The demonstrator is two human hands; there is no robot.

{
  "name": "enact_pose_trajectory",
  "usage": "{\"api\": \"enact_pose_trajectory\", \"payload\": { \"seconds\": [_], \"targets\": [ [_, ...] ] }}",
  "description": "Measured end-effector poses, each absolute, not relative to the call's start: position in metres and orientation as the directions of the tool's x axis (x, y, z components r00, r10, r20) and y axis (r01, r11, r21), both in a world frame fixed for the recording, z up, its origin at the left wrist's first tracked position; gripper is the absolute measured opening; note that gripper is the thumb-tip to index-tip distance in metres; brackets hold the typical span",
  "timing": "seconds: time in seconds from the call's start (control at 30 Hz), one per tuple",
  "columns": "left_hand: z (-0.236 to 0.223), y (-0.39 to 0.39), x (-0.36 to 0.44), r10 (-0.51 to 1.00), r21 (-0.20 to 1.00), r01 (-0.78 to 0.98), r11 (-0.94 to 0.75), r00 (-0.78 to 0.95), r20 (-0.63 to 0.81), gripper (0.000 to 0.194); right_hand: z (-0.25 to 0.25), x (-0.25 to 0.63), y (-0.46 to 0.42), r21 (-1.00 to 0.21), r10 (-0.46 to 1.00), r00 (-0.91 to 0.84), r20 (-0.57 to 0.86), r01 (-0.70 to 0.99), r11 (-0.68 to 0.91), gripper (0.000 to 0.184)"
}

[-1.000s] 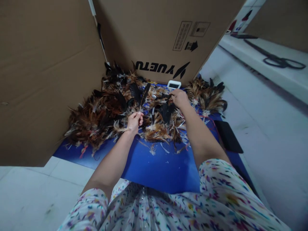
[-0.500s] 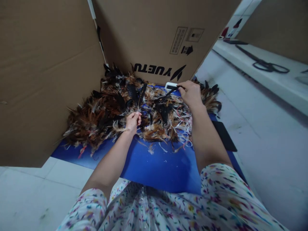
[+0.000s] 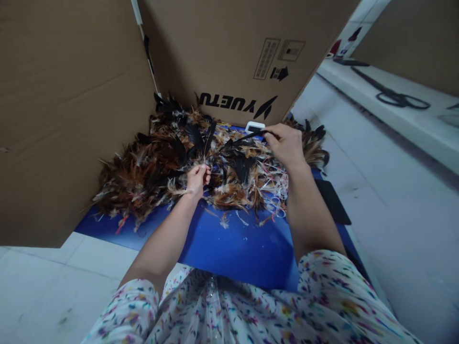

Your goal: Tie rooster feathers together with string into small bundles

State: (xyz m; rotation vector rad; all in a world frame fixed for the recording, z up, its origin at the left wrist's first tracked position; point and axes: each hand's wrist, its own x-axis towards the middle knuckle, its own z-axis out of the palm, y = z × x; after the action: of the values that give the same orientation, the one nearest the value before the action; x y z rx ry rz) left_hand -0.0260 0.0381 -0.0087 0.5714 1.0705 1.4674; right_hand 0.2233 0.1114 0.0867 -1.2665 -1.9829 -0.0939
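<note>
A large pile of brown, black and pale feathers (image 3: 132,174) covers the back of the blue table (image 3: 236,248). My left hand (image 3: 197,180) pinches black feathers (image 3: 209,138) by their pale quill ends, tips pointing up and away. My right hand (image 3: 286,143), to the right and farther back, is closed on a long dark feather (image 3: 249,137) by one end. The feather's other end reaches left over the pile. Pink and white strings (image 3: 278,196) lie tangled among the feathers on the right side.
Tall cardboard panels (image 3: 229,52) stand behind and at the left of the pile. A small white device with a dark display (image 3: 255,127) sits by the back panel. A flat black object (image 3: 333,201) lies at the table's right edge. Scissors (image 3: 403,100) rest on a white ledge.
My right hand has shifted slightly right and down, and the dark feather in it now shows longer and flatter. My left hand has hardly moved and keeps its pinch.
</note>
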Motion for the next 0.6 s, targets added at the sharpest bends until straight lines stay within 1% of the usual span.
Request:
{"api": "enact_pose_trajectory", "payload": {
  "seconds": [0.17, 0.27, 0.33, 0.4, 0.6],
  "targets": [
    [-0.007, 0.036, -0.023, 0.939, 0.796, -0.572, 0.199, -0.121, -0.322, 0.019, 0.076, 0.220, 0.096, -0.399, 0.740, -0.328, 0.587, 0.679, 0.617, 0.024],
    [-0.006, 0.036, -0.021, 0.927, 0.742, -0.634, 0.217, -0.104, -0.360, 0.020, 0.069, 0.222, 0.089, -0.412, 0.741, -0.404, 0.536, 0.641, 0.647, 0.026],
    [-0.005, 0.036, -0.022, 0.927, 0.710, -0.670, 0.216, -0.087, -0.364, 0.023, 0.064, 0.225, 0.087, -0.401, 0.744, -0.439, 0.504, 0.644, 0.652, 0.027],
    [-0.005, 0.037, -0.023, 0.930, 0.687, -0.695, 0.213, -0.073, -0.361, 0.027, 0.059, 0.230, 0.088, -0.354, 0.747, -0.468, 0.471, 0.676, 0.647, 0.027],
    [-0.002, 0.037, -0.026, 0.914, 0.630, -0.748, 0.210, -0.080, -0.399, 0.026, 0.045, 0.240, 0.092, -0.114, 0.766, -0.548, 0.335, 0.784, 0.611, 0.026]
  ]
}}
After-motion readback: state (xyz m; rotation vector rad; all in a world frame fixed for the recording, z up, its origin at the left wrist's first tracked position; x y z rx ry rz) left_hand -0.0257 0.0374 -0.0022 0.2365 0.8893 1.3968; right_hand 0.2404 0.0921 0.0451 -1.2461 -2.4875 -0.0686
